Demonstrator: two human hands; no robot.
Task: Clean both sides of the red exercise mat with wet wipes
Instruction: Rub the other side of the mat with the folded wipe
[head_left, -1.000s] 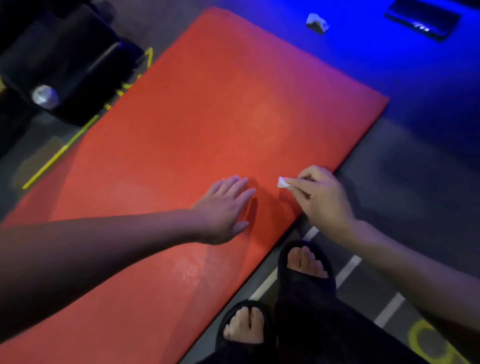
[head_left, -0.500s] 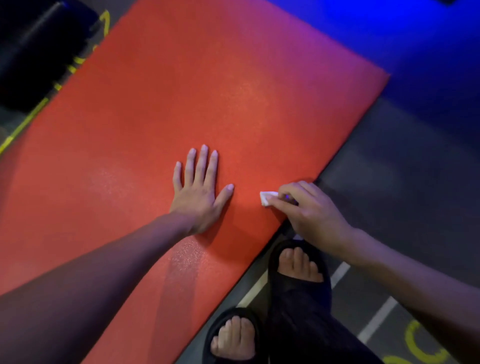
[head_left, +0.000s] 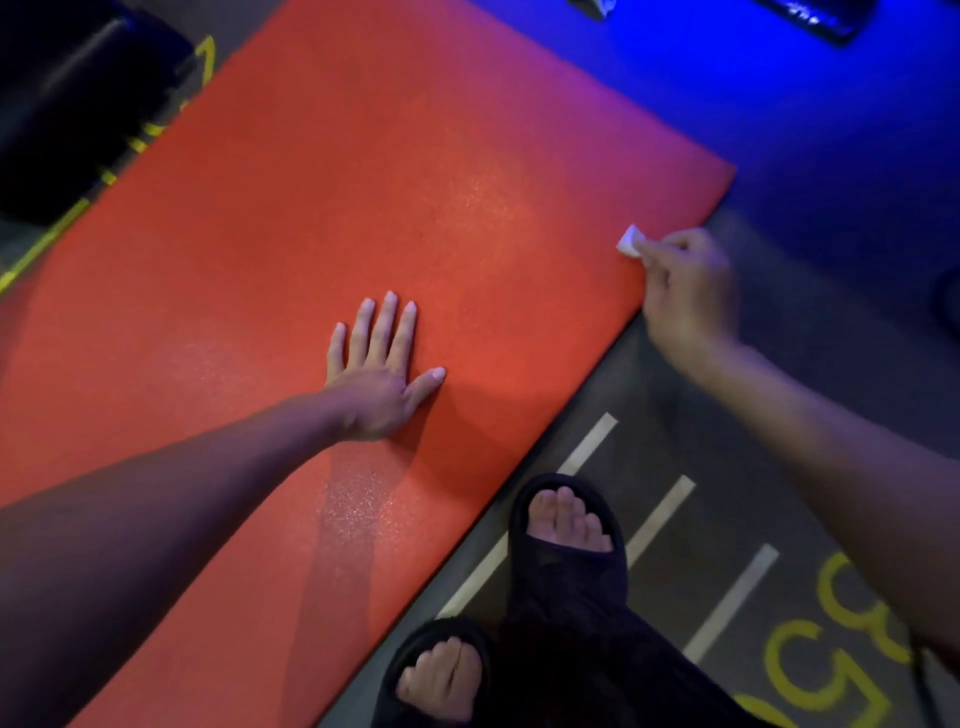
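Right hand (head_left: 685, 291): fingers curled, pinching a small folded white wet wipe (head_left: 630, 242) between thumb and fingertips. The wipe sits at the long edge of the red exercise mat (head_left: 363, 182) nearest the person, close to the mat's far right corner; whether it touches the surface cannot be told, as the hand is slightly blurred. The hand's knuckles and wrist lie off the mat, over the dark floor (head_left: 831, 374).

Left hand (head_left: 376, 371): open, fingers straight and slightly spread, palm flat on the mat, in from its near edge. Thumb points toward that edge. The forearm crosses the mat from the lower left.

Mat: lies flat on the floor, running diagonally from lower left to upper right. Surface around the left forearm shows a speckled sheen.

Beside the mat's near edge: two feet in black open-toe slides (head_left: 569, 540), on the floor, just off the mat. Pale floor stripes (head_left: 660, 514) and yellow painted numerals (head_left: 821, 665) lie beyond the feet, away from the mat. Beyond the mat's far right corner the floor is lit blue. A dark padded object (head_left: 78, 104) stands off the mat's far long edge.
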